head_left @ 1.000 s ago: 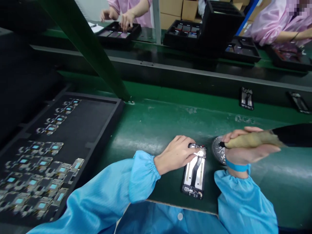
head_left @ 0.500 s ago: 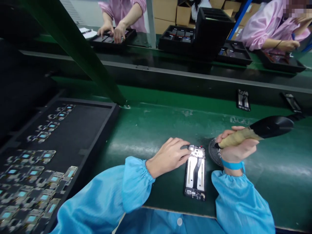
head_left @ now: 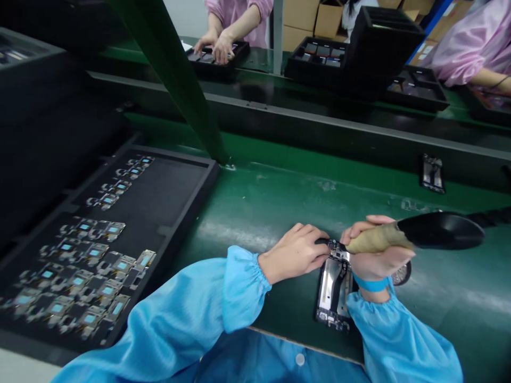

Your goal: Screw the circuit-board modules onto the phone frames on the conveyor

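Observation:
An opened phone [head_left: 329, 290] lies on the green bench in front of me, its silver inner plate, black ribbon cable and small circuit parts exposed. My left hand [head_left: 297, 251] has bent fingers that grip the phone's upper left edge. Wrapped round the tape-covered handle of a corded electric screwdriver [head_left: 379, 238] is my right hand [head_left: 383, 260]. The tool's front end points at the top of the phone; its tip is hidden. Behind my right wrist, a round dish [head_left: 402, 273] with small bits in it shows in part.
On the left a black tray [head_left: 175, 181] holds rows of several small circuit boards [head_left: 77, 279]. A green post [head_left: 187, 96] rises behind it. Another opened phone [head_left: 433, 173] lies at the back right. Across the bench, people in pink sleeves work by black trays [head_left: 315, 69].
My right hand has brought the screwdriver left, from over the round dish to the top of the phone. My left hand stays at the phone's edge. The whole view has shifted.

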`<state>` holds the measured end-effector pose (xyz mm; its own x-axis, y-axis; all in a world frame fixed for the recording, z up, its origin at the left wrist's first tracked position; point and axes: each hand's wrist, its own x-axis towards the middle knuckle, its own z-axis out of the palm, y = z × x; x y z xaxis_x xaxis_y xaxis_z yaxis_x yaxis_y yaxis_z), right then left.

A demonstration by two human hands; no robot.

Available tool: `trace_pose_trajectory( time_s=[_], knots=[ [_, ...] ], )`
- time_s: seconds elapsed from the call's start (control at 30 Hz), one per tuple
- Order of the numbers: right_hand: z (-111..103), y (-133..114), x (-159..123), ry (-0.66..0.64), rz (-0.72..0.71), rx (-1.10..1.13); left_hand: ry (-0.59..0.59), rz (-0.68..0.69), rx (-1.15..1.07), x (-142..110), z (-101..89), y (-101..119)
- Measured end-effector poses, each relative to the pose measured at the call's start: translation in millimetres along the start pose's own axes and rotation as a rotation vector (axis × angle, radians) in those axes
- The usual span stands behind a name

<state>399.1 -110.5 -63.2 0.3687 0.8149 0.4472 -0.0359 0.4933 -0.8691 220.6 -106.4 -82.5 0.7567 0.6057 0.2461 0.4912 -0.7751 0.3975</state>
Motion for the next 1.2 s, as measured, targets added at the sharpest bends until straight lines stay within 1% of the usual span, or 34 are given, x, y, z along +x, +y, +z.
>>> trace_pose_trajectory(
  time_s=[0.2, 0.33, 0.43, 0.5, 0.6, 0.63, 0.67, 0.73, 0.8, 0.87, 1.0, 1.1, 1.2],
  knots=[
    [-5, 7, -2, -0.028, 0.034, 0.009, -0.001, 0.014, 0.019, 1, -0.5, 1],
    [-2, 9, -8, -0.043, 0.029, 0.026, -0.012, 0.013, 0.03, 3, -2.9, 2],
    [-1, 7, -3, -0.034, 0.038, 0.008, -0.007, 0.009, 0.029, 2, -2.4, 1],
    [-5, 3, 7, 0.053, 0.004, 0.007, -0.002, 0.008, 0.019, 1, -1.6, -1],
    [-20, -2, 24, 0.289, -0.084, -0.017, 0.003, 0.015, -0.001, -1, -0.6, -2],
    [-27, -2, 29, 0.343, -0.095, -0.036, 0.005, 0.014, -0.012, -1, -0.2, -2],
    [-32, -2, 33, 0.37, -0.091, -0.057, 0.012, 0.004, -0.029, -1, 0.3, -1],
    [-42, 1, 37, 0.369, -0.083, -0.088, 0.035, -0.053, -0.08, 0, 1.8, 2],
    [-47, 6, 37, 0.34, -0.09, -0.099, 0.054, -0.132, -0.135, 3, 4.3, 7],
    [-47, 10, 36, 0.325, -0.101, -0.096, 0.051, -0.181, -0.161, 7, 7.5, 10],
    [-44, 14, 33, 0.307, -0.088, -0.081, 0.044, -0.216, -0.218, 14, 10.4, 13],
    [-44, 16, 33, 0.277, -0.097, -0.096, 0.081, -0.275, -0.421, 15, 2.7, 17],
    [-47, 19, 33, 0.275, -0.123, -0.108, 0.108, -0.271, -0.653, 10, -10.9, 28]
  ],
)
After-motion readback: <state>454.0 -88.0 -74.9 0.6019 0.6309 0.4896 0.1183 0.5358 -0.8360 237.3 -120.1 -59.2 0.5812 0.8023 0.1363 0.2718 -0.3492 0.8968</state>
